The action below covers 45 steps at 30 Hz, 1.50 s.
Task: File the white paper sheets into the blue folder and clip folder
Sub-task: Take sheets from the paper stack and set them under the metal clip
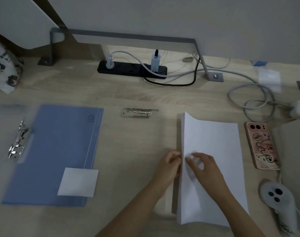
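A thick stack of white paper sheets [212, 161] lies right of centre on the wooden desk. My left hand [169, 165] pinches the stack's left edge. My right hand [204, 165] rests on top, its blurred fingers curled over the upper sheets near that edge. The blue folder [56, 151] lies open at the left, with a metal clip mechanism [19, 139] along its left side and a small white paper square [79, 182] on its lower right corner. A separate metal clip bar [138, 112] lies on the desk between folder and stack.
A phone in a pink case [262, 145] lies just right of the stack, with a white controller [276, 197] below it. A black power strip [132, 69] and coiled grey cables [253, 100] sit at the back. A patterned pouch [3, 65] is far left.
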Available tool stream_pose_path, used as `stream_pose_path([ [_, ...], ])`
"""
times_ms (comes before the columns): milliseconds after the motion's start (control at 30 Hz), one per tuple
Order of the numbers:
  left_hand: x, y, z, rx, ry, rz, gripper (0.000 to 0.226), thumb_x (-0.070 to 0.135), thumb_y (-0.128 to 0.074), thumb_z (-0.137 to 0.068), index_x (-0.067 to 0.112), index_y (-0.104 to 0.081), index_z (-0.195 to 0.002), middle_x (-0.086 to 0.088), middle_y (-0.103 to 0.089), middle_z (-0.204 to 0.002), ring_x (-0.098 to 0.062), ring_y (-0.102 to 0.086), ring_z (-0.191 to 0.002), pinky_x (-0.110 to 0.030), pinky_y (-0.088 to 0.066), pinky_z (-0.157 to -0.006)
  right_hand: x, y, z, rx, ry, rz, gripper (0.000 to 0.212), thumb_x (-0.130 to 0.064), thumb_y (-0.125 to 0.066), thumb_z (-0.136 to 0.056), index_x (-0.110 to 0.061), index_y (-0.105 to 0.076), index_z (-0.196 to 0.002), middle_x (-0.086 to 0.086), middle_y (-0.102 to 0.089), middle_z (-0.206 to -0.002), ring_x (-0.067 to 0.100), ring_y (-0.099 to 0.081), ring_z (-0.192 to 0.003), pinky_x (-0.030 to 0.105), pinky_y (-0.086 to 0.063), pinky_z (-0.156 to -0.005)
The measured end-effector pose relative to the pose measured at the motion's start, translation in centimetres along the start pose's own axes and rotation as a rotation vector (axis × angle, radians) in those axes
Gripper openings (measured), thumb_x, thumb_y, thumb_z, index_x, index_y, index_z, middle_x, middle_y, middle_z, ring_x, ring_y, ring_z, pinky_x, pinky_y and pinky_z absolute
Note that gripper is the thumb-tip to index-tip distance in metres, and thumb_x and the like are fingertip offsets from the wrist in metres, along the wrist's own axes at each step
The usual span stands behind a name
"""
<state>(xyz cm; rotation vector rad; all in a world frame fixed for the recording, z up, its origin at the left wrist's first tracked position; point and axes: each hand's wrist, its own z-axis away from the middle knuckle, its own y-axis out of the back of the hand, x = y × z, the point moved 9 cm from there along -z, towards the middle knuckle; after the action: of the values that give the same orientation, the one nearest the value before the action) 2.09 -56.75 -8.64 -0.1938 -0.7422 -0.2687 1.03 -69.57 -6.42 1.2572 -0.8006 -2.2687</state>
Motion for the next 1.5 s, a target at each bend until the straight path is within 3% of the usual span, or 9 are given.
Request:
stream_pose_path([
  [133,-0.2,-1.1,1.1,-0.055,-0.096,0.012,0.033,0.021,-0.043,-0.098,0.022,-0.053,-0.129,-0.002,-0.059,-0.128,-0.013,-0.056,-0.116,-0.026,-0.047,-0.099,0.1,-0.1,1.0,-0.013,-0.048,-0.117,0.045,-0.042,-0.054,-0.086,-0.023,-0.048,-0.126,-0.001,-0.049,-0.135,0.013,-0.049,-0.111,0.025,-0.036,-0.091],
  [267,-0.2,-1.7,1.6,-0.042,-0.159,0.026,0.038,0.017,-0.044,-0.097,0.021,-0.046,-0.135,0.006,-0.050,-0.139,-0.005,-0.047,-0.126,-0.023,-0.035,-0.110,0.3,0.1,1.4,-0.031,-0.057,-0.201,0.036,-0.040,-0.050,-0.088,-0.028,-0.052,-0.122,-0.009,-0.050,-0.131,0.003,-0.045,-0.105,0.020,-0.030,-0.090],
  [400,-0.1,-1.8,1.4,-0.002,-0.209,0.001,0.039,0.017,-0.044,-0.097,0.021,-0.045,-0.136,0.006,-0.047,-0.141,-0.003,-0.043,-0.128,-0.010,-0.035,-0.102,0.5,-0.1,1.5,-0.045,-0.046,-0.252,0.033,-0.040,-0.050,-0.089,-0.028,-0.055,-0.120,-0.011,-0.052,-0.129,0.002,-0.043,-0.118,0.011,-0.030,-0.087],
  [500,-0.3,-1.8,1.3,0.012,-0.214,-0.007,0.039,0.016,-0.044,-0.097,0.020,-0.044,-0.136,0.006,-0.049,-0.140,0.000,-0.045,-0.123,0.001,-0.036,-0.090,0.7,-0.1,1.5,-0.036,-0.053,-0.245,0.034,-0.040,-0.050,-0.089,-0.028,-0.055,-0.121,-0.006,-0.051,-0.135,0.010,-0.043,-0.128,0.017,-0.029,-0.093],
  [833,-0.6,-1.6,1.0,0.023,-0.209,-0.021,0.040,0.016,-0.043,-0.098,0.020,-0.043,-0.137,0.006,-0.047,-0.141,0.004,-0.043,-0.121,0.003,-0.035,-0.088,0.4,-0.1,1.6,-0.044,-0.075,-0.222,0.034,-0.040,-0.049,-0.090,-0.030,-0.052,-0.122,-0.002,-0.043,-0.144,0.015,-0.040,-0.131,0.021,-0.026,-0.095],
  [1133,-0.8,-1.2,1.0,0.049,-0.189,-0.063,0.041,0.017,-0.042,-0.098,0.021,-0.041,-0.138,0.008,-0.047,-0.140,-0.005,-0.044,-0.128,-0.020,-0.035,-0.108,0.4,0.0,1.8,-0.006,-0.105,-0.150,0.041,-0.029,-0.041,-0.095,-0.013,-0.045,-0.133,0.005,-0.045,-0.142,0.019,-0.043,-0.129,0.029,-0.031,-0.105],
  [1300,1.8,-0.2,2.0,0.277,-0.396,-0.376,0.043,0.023,-0.043,-0.097,0.023,-0.036,-0.139,0.013,-0.036,-0.140,0.001,-0.034,-0.127,0.001,-0.022,-0.097,0.3,-0.3,1.6,0.022,-0.079,-0.070,0.036,-0.029,-0.035,-0.097,-0.012,-0.055,-0.122,0.009,-0.057,-0.130,0.022,-0.056,-0.113,0.039,-0.042,-0.104],
  [1433,-0.1,-2.9,0.6,-0.009,-0.098,-0.155,0.067,0.058,-0.035,-0.090,0.018,-0.028,-0.143,0.005,-0.047,-0.135,-0.011,-0.048,-0.121,-0.019,-0.037,-0.096,-0.1,-0.8,1.7,0.015,-0.039,-0.010,0.039,-0.033,-0.030,-0.097,-0.015,-0.057,-0.119,0.009,-0.057,-0.131,0.023,-0.055,-0.118,0.041,-0.042,-0.103],
  [1500,-0.8,-2.9,0.1,0.001,-0.018,-0.174,0.065,0.053,-0.030,-0.094,0.016,-0.019,-0.146,-0.004,-0.037,-0.147,-0.019,-0.038,-0.134,-0.028,-0.030,-0.106,0.0,-1.0,1.8,0.014,-0.053,0.002,0.041,-0.032,-0.028,-0.098,-0.016,-0.053,-0.127,0.008,-0.047,-0.141,0.022,-0.046,-0.129,0.036,-0.033,-0.111],
])
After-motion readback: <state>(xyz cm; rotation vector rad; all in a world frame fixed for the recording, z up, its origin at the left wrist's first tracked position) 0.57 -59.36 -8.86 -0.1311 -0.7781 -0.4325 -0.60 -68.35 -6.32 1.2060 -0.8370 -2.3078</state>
